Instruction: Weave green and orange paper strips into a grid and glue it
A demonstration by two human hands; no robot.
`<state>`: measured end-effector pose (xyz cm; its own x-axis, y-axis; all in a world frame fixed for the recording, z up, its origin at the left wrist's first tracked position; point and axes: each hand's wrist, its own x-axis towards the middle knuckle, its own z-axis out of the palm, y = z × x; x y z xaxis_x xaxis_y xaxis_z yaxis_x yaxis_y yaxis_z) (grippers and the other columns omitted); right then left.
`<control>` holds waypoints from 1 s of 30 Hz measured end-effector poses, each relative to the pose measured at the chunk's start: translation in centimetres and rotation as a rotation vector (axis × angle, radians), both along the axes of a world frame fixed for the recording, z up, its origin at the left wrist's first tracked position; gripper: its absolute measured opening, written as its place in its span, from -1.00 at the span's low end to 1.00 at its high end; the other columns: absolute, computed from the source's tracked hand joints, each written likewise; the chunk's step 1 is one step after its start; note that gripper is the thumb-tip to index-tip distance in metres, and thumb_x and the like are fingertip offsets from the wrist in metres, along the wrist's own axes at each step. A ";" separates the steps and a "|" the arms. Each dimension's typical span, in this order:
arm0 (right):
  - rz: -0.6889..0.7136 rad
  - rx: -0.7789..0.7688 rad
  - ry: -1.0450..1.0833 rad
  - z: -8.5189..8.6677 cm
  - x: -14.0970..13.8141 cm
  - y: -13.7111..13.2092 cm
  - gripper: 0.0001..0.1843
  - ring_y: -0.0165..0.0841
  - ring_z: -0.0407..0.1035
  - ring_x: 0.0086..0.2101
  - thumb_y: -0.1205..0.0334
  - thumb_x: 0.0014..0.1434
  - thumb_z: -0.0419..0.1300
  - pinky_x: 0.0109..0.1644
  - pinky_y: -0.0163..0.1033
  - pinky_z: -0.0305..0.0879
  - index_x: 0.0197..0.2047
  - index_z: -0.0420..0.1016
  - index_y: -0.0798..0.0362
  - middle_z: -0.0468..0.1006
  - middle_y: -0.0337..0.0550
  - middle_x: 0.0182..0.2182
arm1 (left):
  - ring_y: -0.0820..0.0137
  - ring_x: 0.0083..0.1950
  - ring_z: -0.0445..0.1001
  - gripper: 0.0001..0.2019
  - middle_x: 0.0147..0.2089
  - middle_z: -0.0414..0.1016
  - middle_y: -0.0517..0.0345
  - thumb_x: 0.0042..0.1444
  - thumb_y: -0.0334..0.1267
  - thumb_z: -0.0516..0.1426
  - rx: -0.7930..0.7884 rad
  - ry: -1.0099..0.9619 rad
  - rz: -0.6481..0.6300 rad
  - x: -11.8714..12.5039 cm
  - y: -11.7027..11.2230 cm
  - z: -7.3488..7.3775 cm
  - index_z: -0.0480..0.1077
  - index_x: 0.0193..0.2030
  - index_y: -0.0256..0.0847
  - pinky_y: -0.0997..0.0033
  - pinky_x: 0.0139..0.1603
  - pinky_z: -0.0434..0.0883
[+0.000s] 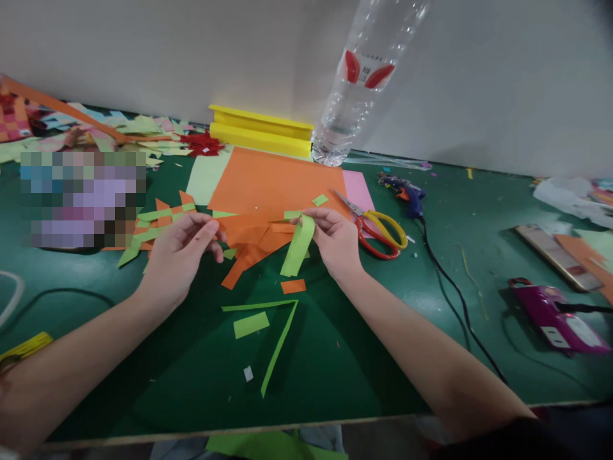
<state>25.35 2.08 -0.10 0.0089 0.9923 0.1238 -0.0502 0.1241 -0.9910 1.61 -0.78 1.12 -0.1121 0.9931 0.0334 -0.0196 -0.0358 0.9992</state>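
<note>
My right hand (pixel 338 246) pinches a light green paper strip (pixel 299 246), which is folded over at the top and hangs down. My left hand (pixel 182 252) is closed, its thumb against the curled fingers; whether anything is between them is hidden. Just right of its fingertips lie orange paper strips (pixel 251 239). Behind the left hand is a woven piece of green and orange strips (pixel 160 223). Scissors (pixel 376 227) with one yellow and one red handle lie beside my right hand. Between my forearms are a narrow folded green strip (pixel 280 348) and a green paper rectangle (pixel 251 324).
Orange sheets (pixel 278 176) lie at the back, before a yellow channel-shaped piece (pixel 261 131) and a tall plastic bottle (pixel 357 83). To the right are a blue glue gun (pixel 407 195) with a cord, a phone (pixel 558 255) and a purple device (pixel 558 316). Paper scraps (pixel 143 128) pile up back left.
</note>
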 end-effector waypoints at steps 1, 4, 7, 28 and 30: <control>-0.003 0.001 0.008 0.0 0.0 0.0 -0.73 -0.43 0.47 -0.47 0.05 0.05 0.35 -0.38 -0.29 0.40 -0.24 0.52 0.02 0.65 -0.20 -0.43 | 0.56 -0.57 0.40 -0.90 -0.42 0.45 0.24 0.18 -0.30 0.16 -0.002 -0.006 -0.001 0.0 0.0 0.0 0.34 -0.32 -0.23 0.53 -0.49 0.39; 0.008 0.032 0.029 0.0 -0.1 0.1 -0.75 -0.48 0.39 -0.54 0.02 0.09 0.32 -0.42 -0.32 0.37 -0.31 0.50 0.03 0.64 -0.21 -0.44 | 0.57 -0.57 0.42 -0.90 -0.43 0.41 0.29 0.18 -0.31 0.16 -0.009 -0.025 0.011 0.1 0.0 0.1 0.32 -0.34 -0.22 0.53 -0.45 0.40; 0.036 0.043 0.097 -0.2 -0.1 0.3 -0.74 -0.51 0.36 -0.56 0.03 0.12 0.31 -0.44 -0.35 0.37 -0.39 0.46 0.04 0.62 -0.23 -0.47 | 0.56 -0.55 0.45 -0.90 -0.49 0.34 0.36 0.16 -0.31 0.16 -0.013 -0.048 0.035 0.2 0.0 0.0 0.31 -0.34 -0.21 0.52 -0.37 0.43; -0.017 0.068 -0.109 0.2 0.0 0.0 -0.70 -0.49 0.35 -0.58 -0.04 0.07 0.33 -0.46 -0.29 0.34 -0.42 0.49 0.03 0.52 -0.28 -0.53 | 0.43 -0.45 0.59 -0.78 -0.47 0.55 0.25 0.01 -0.23 0.29 -0.032 0.059 -0.012 0.1 -0.5 0.4 0.39 -0.22 -0.20 0.46 -0.28 0.53; -0.013 0.064 -0.126 0.2 0.0 -0.1 -0.70 -0.48 0.35 -0.58 -0.05 0.06 0.33 -0.46 -0.30 0.33 -0.41 0.49 0.03 0.47 -0.31 -0.58 | 0.43 -0.44 0.59 -0.76 -0.47 0.55 0.26 0.00 -0.25 0.30 -0.029 0.038 0.001 0.1 -0.4 0.3 0.38 -0.21 -0.20 0.46 -0.29 0.53</control>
